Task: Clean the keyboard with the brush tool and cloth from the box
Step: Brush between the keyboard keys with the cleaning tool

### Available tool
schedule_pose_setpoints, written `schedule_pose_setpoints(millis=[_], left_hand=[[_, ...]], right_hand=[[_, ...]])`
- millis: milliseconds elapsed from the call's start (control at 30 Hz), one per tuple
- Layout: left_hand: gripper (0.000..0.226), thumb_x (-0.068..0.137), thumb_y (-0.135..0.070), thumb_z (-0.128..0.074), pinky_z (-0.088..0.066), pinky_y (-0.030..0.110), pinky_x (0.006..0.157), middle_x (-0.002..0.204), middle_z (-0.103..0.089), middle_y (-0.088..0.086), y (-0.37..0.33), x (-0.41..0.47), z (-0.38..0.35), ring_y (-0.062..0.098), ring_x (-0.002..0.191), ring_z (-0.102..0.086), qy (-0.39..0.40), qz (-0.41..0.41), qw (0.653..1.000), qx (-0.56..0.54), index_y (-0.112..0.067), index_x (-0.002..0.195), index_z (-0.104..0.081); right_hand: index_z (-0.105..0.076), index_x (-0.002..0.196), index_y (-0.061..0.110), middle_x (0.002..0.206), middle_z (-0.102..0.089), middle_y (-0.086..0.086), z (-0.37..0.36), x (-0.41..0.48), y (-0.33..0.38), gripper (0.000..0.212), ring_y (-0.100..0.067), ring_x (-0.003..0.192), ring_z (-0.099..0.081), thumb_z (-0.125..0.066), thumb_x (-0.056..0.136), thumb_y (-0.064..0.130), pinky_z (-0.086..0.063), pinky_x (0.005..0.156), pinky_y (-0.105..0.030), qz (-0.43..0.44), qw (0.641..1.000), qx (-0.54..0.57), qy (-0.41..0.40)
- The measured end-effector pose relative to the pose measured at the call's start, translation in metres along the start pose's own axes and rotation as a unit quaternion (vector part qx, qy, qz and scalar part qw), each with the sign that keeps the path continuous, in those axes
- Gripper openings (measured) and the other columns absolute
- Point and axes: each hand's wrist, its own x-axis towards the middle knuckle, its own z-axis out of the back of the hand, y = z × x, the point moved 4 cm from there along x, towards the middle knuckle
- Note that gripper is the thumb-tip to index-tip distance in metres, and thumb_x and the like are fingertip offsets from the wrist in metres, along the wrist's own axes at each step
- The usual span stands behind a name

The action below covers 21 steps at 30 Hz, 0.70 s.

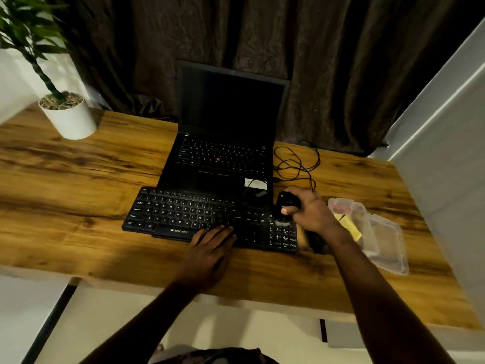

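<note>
A black keyboard [183, 214] lies on the wooden desk in front of an open laptop. My left hand [212, 245] rests flat on the keyboard's front edge, fingers straight. My right hand [309, 208] grips a black brush tool [286, 203] over the keyboard's right end, and its pale bristles touch the number pad. A clear plastic box [378, 237] lies open to the right of that hand, with a yellow cloth [349, 227] inside.
The black laptop [225, 153] stands open behind the keyboard. A tangle of black cable [296, 161] lies to its right. A white plant pot [68, 116] stands at the far left. A dark object lies on the desk under my right wrist. A white wall borders the desk on the right.
</note>
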Motion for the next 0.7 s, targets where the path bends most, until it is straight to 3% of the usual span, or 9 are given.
schedule_pose_setpoints(millis=[100, 200, 333, 467, 533, 633, 700], left_hand=[[0.045, 0.097, -0.037, -0.044, -0.031, 0.048, 0.112, 0.148, -0.051, 0.002, -0.001, 0.001, 0.001, 0.022, 0.136, -0.045, -0.003, 0.001, 1.0, -0.005, -0.019, 0.137, -0.057], [0.046, 0.097, -0.036, -0.044, -0.029, 0.047, 0.112, 0.148, -0.05, 0.002, -0.001, 0.001, 0.001, 0.022, 0.136, -0.044, -0.001, 0.0, 1.0, -0.004, -0.019, 0.137, -0.057], [0.046, 0.099, -0.037, -0.042, -0.032, 0.049, 0.112, 0.15, -0.048, 0.001, 0.0, 0.001, 0.001, 0.021, 0.138, -0.043, 0.015, 0.005, 1.0, -0.005, -0.02, 0.14, -0.054], [0.046, 0.099, -0.037, -0.042, -0.03, 0.047, 0.113, 0.15, -0.048, 0.001, 0.0, 0.001, 0.0, 0.02, 0.137, -0.044, 0.019, 0.008, 1.0, -0.001, -0.02, 0.14, -0.054], [0.045, 0.098, -0.036, -0.045, -0.027, 0.046, 0.113, 0.15, -0.048, 0.0, 0.001, 0.001, 0.0, 0.02, 0.137, -0.044, 0.019, 0.008, 1.0, 0.002, -0.02, 0.14, -0.054], [0.046, 0.097, -0.036, -0.045, -0.029, 0.046, 0.112, 0.149, -0.049, 0.001, 0.001, 0.001, -0.001, 0.021, 0.137, -0.044, 0.015, 0.006, 1.0, 0.0, -0.02, 0.14, -0.055], [0.046, 0.097, -0.035, -0.046, -0.031, 0.047, 0.111, 0.149, -0.049, 0.001, 0.001, 0.001, 0.0, 0.021, 0.137, -0.044, 0.009, 0.003, 1.0, -0.005, -0.019, 0.139, -0.056]], right_hand=[[-0.058, 0.13, 0.025, 0.117, -0.062, 0.001, -0.009, 0.002, 0.01, 0.046, -0.016, 0.104, -0.058, -0.073, 0.086, 0.019, -0.043, 0.07, -0.014, 0.014, 1.0, 0.024, -0.005], [-0.057, 0.131, 0.023, 0.115, -0.061, 0.003, 0.0, -0.003, 0.002, 0.047, -0.018, 0.106, -0.059, -0.073, 0.087, 0.015, -0.049, 0.081, -0.026, 0.001, 1.0, 0.025, -0.007], [-0.058, 0.118, 0.038, 0.11, -0.067, 0.0, 0.019, -0.009, -0.019, 0.043, -0.023, 0.105, -0.061, -0.074, 0.083, 0.019, -0.057, 0.086, -0.045, -0.009, 1.0, -0.017, -0.009], [-0.055, 0.116, 0.044, 0.114, -0.064, -0.002, 0.014, -0.007, -0.009, 0.043, -0.027, 0.11, -0.058, -0.073, 0.082, 0.025, -0.055, 0.089, -0.05, -0.005, 1.0, -0.03, -0.005], [-0.056, 0.119, 0.041, 0.115, -0.063, 0.001, 0.003, -0.005, 0.005, 0.042, -0.024, 0.109, -0.058, -0.073, 0.084, 0.025, -0.055, 0.087, -0.042, 0.001, 1.0, -0.018, -0.012], [-0.054, 0.136, 0.028, 0.117, -0.053, 0.008, -0.008, -0.002, 0.015, 0.051, -0.013, 0.109, -0.051, -0.072, 0.089, 0.021, -0.042, 0.073, -0.017, 0.005, 1.0, 0.012, -0.017], [-0.054, 0.137, 0.025, 0.118, -0.056, 0.007, -0.007, -0.002, 0.012, 0.052, -0.013, 0.107, -0.053, -0.072, 0.089, 0.018, -0.041, 0.068, -0.012, 0.003, 1.0, 0.016, -0.01]])
